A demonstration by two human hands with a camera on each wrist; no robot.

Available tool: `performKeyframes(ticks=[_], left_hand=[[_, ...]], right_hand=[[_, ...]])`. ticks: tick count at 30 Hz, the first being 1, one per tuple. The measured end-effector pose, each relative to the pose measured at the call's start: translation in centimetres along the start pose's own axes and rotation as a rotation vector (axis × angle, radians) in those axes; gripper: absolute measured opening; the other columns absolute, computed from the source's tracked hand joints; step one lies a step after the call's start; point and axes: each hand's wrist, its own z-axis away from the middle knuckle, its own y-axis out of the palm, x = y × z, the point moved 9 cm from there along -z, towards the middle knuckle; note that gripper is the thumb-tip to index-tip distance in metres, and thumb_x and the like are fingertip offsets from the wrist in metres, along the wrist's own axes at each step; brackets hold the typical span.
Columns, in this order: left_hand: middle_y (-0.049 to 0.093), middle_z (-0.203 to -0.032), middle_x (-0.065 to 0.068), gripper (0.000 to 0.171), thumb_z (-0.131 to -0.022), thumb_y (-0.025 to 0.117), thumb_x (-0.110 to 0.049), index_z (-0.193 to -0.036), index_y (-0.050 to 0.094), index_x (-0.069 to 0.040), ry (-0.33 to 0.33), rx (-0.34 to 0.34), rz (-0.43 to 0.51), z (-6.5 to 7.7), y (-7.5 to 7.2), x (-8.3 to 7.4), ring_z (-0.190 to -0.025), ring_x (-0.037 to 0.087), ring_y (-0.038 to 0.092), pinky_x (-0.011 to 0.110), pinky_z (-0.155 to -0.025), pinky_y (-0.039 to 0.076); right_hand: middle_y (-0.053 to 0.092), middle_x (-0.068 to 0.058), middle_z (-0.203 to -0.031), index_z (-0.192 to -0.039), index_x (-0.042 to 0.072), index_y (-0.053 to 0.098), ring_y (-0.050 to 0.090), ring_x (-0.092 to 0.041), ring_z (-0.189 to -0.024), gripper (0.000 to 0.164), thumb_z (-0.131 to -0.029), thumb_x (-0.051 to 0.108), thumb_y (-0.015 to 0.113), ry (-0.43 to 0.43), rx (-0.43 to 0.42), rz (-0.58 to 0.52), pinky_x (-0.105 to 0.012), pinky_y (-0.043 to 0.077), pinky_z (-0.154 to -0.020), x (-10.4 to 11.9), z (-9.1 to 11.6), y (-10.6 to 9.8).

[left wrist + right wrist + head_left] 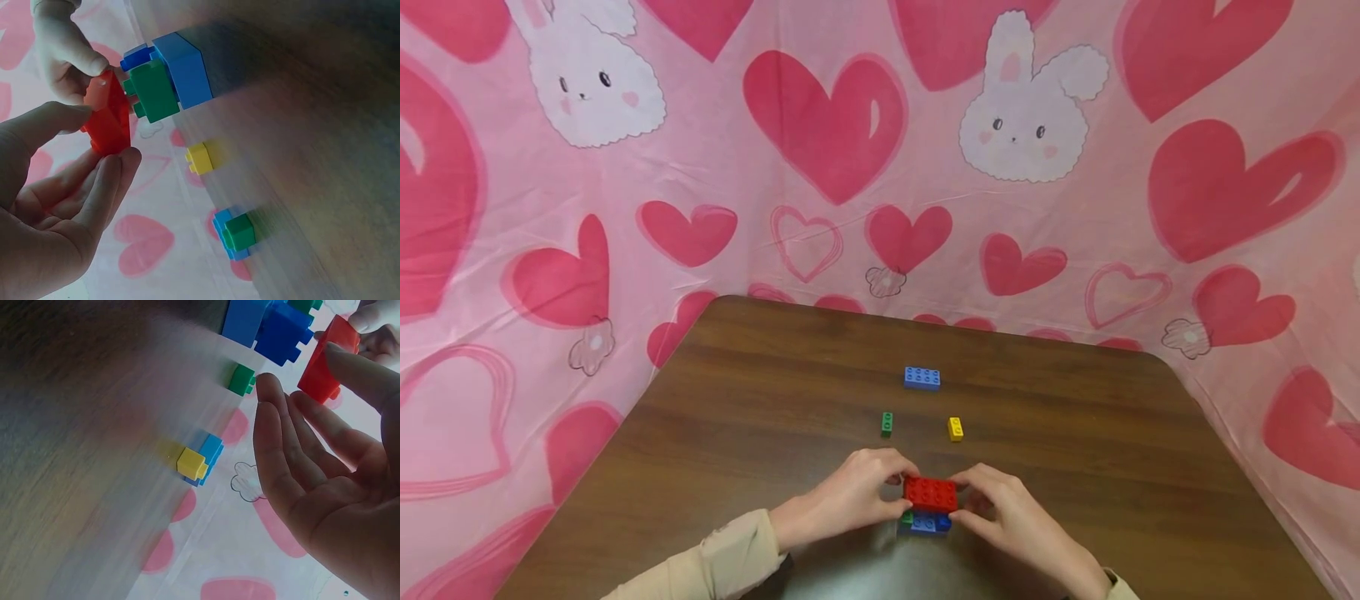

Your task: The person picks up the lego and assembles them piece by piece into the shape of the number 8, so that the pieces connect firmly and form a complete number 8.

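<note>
Between both hands a red brick (931, 494) is held just above a small stack. My left hand (861, 493) pinches its left end between thumb and fingers. At the other end, my right hand (1009, 510) grips it the same way. The stack has a light blue base brick (186, 70), with a green brick (154, 92) and a dark blue brick (282, 332) side by side on its top. In the left wrist view a gap shows between the red brick and the studs of the green one.
Beyond the hands a small green brick (887, 424) and a small yellow brick (955, 429) stand apart on the brown table (760, 400). Farther back lies a blue brick (922, 378). A pink cloth (820, 242) with hearts and rabbits hangs behind the table.
</note>
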Motion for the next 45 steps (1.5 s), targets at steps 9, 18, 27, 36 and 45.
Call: performKeyframes(ticks=[9, 18, 27, 36, 45], left_hand=[[0.073, -0.101, 0.001, 0.025, -0.084, 0.079, -0.017, -0.107, 0.072, -0.011, 0.013, 0.019, -0.044, 0.2, 0.3, -0.2, -0.087, 0.008, 0.069, 0.015, -0.076, 0.055], [0.073, -0.099, 0.001, 0.024, -0.083, 0.08, -0.017, -0.105, 0.072, -0.01, 0.04, 0.016, -0.078, 0.3, 0.6, -0.2, -0.085, 0.009, 0.069, 0.01, -0.073, 0.051], [0.073, -0.1, 0.0, 0.024, -0.083, 0.08, -0.016, -0.105, 0.072, -0.01, 0.041, 0.03, -0.081, 0.3, 0.7, -0.4, -0.086, 0.008, 0.068, 0.01, -0.074, 0.051], [0.073, -0.1, -0.001, 0.024, -0.083, 0.08, -0.016, -0.105, 0.072, -0.01, 0.037, 0.032, -0.082, 0.3, 0.7, -0.3, -0.087, 0.007, 0.067, 0.009, -0.074, 0.05], [0.073, -0.101, -0.001, 0.025, -0.084, 0.08, -0.018, -0.107, 0.071, -0.011, 0.017, 0.045, -0.082, 0.4, 0.9, -0.2, -0.087, 0.005, 0.066, 0.01, -0.075, 0.05]], right_hand=[[0.068, 0.002, -0.096, -0.109, 0.013, 0.068, 0.06, 0.005, -0.076, 0.029, -0.089, 0.034, 0.073, -0.017, 0.015, 0.007, -0.019, 0.056, -0.066, 0.1, 0.2, 0.3], [0.069, 0.001, -0.097, -0.109, 0.011, 0.067, 0.062, 0.005, -0.076, 0.025, -0.089, 0.025, 0.074, -0.091, -0.007, 0.027, -0.02, 0.057, -0.065, 0.5, 0.3, 0.6], [0.068, 0.002, -0.096, -0.114, 0.01, 0.066, 0.059, 0.006, -0.074, 0.029, -0.089, 0.024, 0.074, -0.109, -0.017, 0.044, -0.02, 0.055, -0.062, 0.9, 0.3, 0.5], [0.068, 0.003, -0.095, -0.111, 0.012, 0.066, 0.06, 0.006, -0.076, 0.024, -0.091, 0.023, 0.072, -0.102, -0.024, 0.033, -0.018, 0.054, -0.063, 1.1, 0.3, 0.3], [0.066, 0.005, -0.091, -0.106, 0.012, 0.066, 0.058, 0.007, -0.075, 0.022, -0.087, 0.017, 0.075, -0.13, -0.051, 0.039, -0.017, 0.053, -0.062, 1.4, 0.3, 0.2]])
